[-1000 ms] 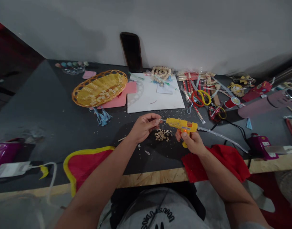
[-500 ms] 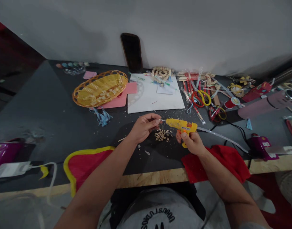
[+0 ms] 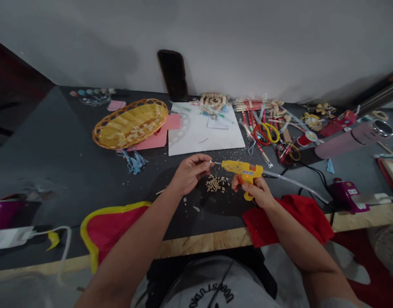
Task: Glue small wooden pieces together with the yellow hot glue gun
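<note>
My right hand grips a yellow hot glue gun by its handle, nozzle pointing left. My left hand pinches a tiny wooden piece between thumb and fingers, right at the nozzle tip. Below the two hands lies a small heap of wooden bits on the dark table. A clear glue stick sticks out of the gun's back toward the right.
A yellow woven basket sits at the back left on pink paper. A white sheet, scissors, a thread spool, a phone against the wall, red cloth and a purple device surround the hands.
The view has shifted slightly; both hands keep their grips, with the small piece still held at the glue gun's nozzle.
</note>
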`<action>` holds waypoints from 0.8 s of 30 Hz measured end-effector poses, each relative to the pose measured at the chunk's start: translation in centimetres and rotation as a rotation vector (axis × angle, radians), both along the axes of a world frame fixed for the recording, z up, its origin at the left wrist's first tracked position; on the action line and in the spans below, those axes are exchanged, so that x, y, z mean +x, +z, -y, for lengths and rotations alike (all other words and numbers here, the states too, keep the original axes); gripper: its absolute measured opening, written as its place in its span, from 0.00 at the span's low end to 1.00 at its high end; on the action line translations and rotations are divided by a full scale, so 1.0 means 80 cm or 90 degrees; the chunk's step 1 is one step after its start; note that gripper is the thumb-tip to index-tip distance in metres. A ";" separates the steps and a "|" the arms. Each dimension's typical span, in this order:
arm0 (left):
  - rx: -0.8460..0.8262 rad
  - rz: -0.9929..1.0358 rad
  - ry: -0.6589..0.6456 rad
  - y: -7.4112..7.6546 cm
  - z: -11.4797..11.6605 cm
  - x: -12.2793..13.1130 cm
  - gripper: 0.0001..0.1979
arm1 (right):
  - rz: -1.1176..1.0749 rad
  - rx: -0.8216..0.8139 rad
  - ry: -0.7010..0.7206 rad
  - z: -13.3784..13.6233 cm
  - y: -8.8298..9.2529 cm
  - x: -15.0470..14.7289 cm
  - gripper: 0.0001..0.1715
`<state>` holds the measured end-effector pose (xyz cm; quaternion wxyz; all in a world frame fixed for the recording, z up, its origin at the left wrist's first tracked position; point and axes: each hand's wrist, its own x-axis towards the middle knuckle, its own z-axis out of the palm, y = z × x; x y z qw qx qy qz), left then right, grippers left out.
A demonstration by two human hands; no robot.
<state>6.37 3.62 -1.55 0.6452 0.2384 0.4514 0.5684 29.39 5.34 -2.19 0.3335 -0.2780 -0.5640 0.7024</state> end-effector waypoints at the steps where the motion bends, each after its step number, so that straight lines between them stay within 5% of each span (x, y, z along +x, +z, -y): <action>1: 0.000 -0.001 -0.001 0.000 0.000 0.000 0.15 | -0.003 -0.005 0.003 0.000 0.000 0.000 0.16; 24: -0.014 -0.023 -0.011 -0.002 -0.001 0.000 0.15 | 0.023 0.033 -0.039 0.001 0.003 -0.001 0.20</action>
